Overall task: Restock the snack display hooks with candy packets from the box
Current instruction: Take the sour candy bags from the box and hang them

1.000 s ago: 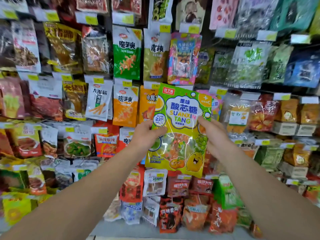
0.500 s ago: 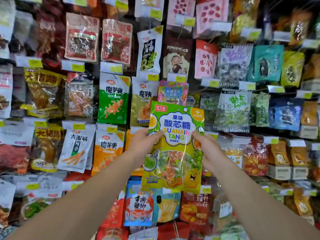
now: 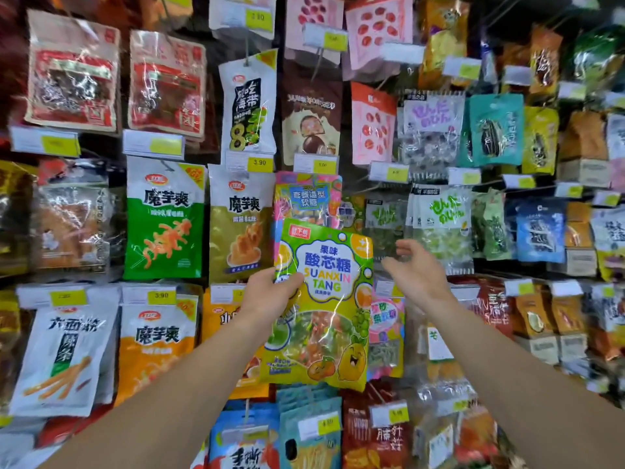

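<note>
A yellow-green candy packet (image 3: 326,299) printed "SUANXIN TANG" hangs upright in front of the display wall, near the middle of the view. My left hand (image 3: 270,294) grips its left edge, thumb on the front. My right hand (image 3: 417,274) is off the packet, just to its right, with fingers loosely spread and nothing in them. Directly above the packet hangs a pink and blue candy packet (image 3: 309,201) on its hook. The box is out of view.
Snack packets on hooks cover the whole wall: green and olive konjac packets (image 3: 164,218) to the left, a white seaweed packet (image 3: 248,106) above, a pink packet (image 3: 387,328) behind the right edge. Yellow price tags (image 3: 259,163) stick out on the hook ends.
My right hand has let go of the packet's right edge and moved out to the right. The view has tilted upward along the wall. My left hand still holds the packet.
</note>
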### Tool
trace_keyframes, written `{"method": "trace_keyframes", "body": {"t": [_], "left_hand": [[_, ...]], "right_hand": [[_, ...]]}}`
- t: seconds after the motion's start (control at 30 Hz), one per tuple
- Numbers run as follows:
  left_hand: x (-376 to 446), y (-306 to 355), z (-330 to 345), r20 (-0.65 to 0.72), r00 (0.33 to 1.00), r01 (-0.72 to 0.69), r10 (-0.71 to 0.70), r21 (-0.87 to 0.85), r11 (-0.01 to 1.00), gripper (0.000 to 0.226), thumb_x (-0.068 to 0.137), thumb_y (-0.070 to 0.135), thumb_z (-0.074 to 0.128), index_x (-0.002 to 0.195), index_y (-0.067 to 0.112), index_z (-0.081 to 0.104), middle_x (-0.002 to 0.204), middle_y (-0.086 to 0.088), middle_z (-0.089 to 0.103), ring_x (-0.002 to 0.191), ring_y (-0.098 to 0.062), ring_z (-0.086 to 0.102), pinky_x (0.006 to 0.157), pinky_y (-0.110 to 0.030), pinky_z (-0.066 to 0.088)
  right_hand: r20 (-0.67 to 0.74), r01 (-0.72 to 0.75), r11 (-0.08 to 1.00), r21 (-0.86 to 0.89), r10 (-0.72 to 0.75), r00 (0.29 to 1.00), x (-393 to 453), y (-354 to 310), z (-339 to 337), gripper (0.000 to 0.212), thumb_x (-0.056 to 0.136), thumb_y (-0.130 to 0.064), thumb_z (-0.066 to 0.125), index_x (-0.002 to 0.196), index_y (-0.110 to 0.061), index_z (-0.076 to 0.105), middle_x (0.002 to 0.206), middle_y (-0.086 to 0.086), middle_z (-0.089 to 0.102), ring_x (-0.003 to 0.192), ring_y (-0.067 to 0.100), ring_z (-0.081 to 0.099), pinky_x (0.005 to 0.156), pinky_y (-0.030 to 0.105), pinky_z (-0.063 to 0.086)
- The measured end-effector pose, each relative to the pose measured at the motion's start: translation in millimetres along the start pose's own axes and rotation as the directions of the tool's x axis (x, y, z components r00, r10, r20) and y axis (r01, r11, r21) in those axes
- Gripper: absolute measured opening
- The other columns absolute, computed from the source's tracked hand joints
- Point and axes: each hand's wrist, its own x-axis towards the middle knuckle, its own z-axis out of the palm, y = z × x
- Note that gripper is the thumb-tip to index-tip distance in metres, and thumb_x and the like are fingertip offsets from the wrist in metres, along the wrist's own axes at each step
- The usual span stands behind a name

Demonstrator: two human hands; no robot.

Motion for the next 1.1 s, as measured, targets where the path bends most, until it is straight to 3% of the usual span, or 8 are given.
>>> {"method": "trace_keyframes", "body": {"t": [0.2,0.27,0.33,0.4,0.57,0.73,0.9,1.1], "left_hand": [[44,5,46,0.009,0.999,-0.051,0.051,0.022,0.998,0.047,0.088,0.041,0.068,0.124,0.013,0.060,0.123,-0.006,0.061,0.115,-0.026,0.057,0.094,-0.045,0.043],[57,11,58,-0.011,0.998,-0.064,0.064,0.021,0.998,0.013,0.091,0.035,0.066,0.095,0.023,0.063,0.095,0.000,0.062,0.089,-0.015,0.060,0.083,-0.041,0.046],[72,13,73,-0.008,0.995,-0.095,0.095,0.020,0.995,0.019,0.093,0.032,0.064,0.081,0.029,0.050,0.082,0.009,0.053,0.074,-0.007,0.053,0.079,-0.036,0.044],[86,21,94,-0.030,0.993,-0.115,0.115,0.001,0.993,0.011,0.094,0.030,0.063,0.097,0.027,0.053,0.093,0.017,0.053,0.082,-0.006,0.055,0.086,-0.035,0.042],[113,37,126,-0.132,0.982,-0.127,0.136,0.068,0.989,0.050,0.091,0.034,0.066,0.132,0.008,0.055,0.120,-0.001,0.063,0.106,-0.022,0.063,0.091,-0.036,0.050],[134,47,155,-0.197,0.966,-0.141,0.168,0.144,0.980,0.035,0.086,0.038,0.070,0.117,0.020,0.066,0.110,-0.004,0.069,0.094,-0.020,0.066,0.082,-0.032,0.050],[177,27,168,-0.228,0.962,-0.123,0.147,0.118,0.985,0.089,0.051,0.072,0.069,0.118,0.014,0.065,0.114,-0.008,0.071,0.102,-0.027,0.068,0.092,-0.045,0.055],[165,56,195,-0.303,0.944,-0.105,0.133,0.106,0.989,0.036,0.086,0.041,0.069,0.105,0.011,0.067,0.089,-0.005,0.066,0.079,-0.018,0.060,0.084,-0.037,0.049]], "right_hand": [[0.008,0.182,0.956,-0.231,-0.185,0.983,63,2,-12,0.059,0.088,-0.029,0.064,0.142,-0.015,0.046,0.141,0.007,0.052,0.125,0.026,0.052,0.105,0.036,0.042],[0.018,0.240,0.921,-0.307,-0.247,0.969,84,0,-18,0.059,0.088,-0.030,0.064,0.142,-0.015,0.047,0.141,0.008,0.051,0.127,0.027,0.050,0.103,0.033,0.039],[0.014,0.308,0.884,-0.353,-0.324,0.946,108,0,-24,0.058,0.088,-0.032,0.065,0.141,-0.016,0.048,0.140,0.008,0.052,0.126,0.028,0.051,0.101,0.033,0.040],[0.025,0.375,0.856,-0.357,-0.392,0.920,139,4,-32,0.058,0.086,-0.029,0.064,0.141,-0.017,0.049,0.140,0.008,0.052,0.126,0.029,0.051,0.102,0.034,0.041],[0.093,0.511,0.736,-0.445,-0.529,0.843,193,7,-42,0.063,0.089,-0.020,0.059,0.148,-0.012,0.037,0.151,0.014,0.040,0.134,0.034,0.041,0.112,0.039,0.033],[0.189,0.557,0.655,-0.510,-0.547,0.816,241,18,-46,0.066,0.094,-0.025,0.055,0.153,-0.015,0.027,0.157,0.008,0.029,0.139,0.033,0.033,0.115,0.040,0.032],[0.081,0.589,0.682,-0.433,-0.622,0.779,265,22,-54,0.040,0.101,-0.027,0.045,0.140,-0.023,0.052,0.142,0.006,0.054,0.124,0.033,0.053,0.100,0.042,0.046],[0.094,0.629,0.673,-0.388,-0.650,0.754,278,23,-57,0.035,0.102,-0.032,0.041,0.131,-0.027,0.060,0.131,0.007,0.063,0.115,0.033,0.058,0.092,0.043,0.050]]}}
